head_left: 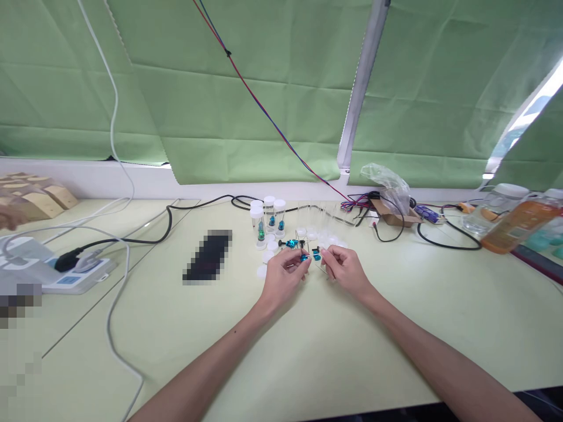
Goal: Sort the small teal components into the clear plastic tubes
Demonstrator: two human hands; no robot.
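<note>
My left hand (284,274) is closed in a pinch on a small blue part (304,257) with thin metal legs. My right hand (344,265) pinches another small blue part (316,255) right beside it; the two parts nearly touch between my fingertips. Both hands hover just above the pale green table (308,346). Behind them lie more small blue and black parts (291,242), several white caps (266,257) and three upright clear vials with white lids (269,218), some holding blue or green parts.
A dark flat object (207,256) lies left of my hands. A power strip (65,274) with black and white cables sits at far left. A cardboard box with plastic bag (391,202), wires, and bottles (514,225) stand at back right. Green blinds hang behind.
</note>
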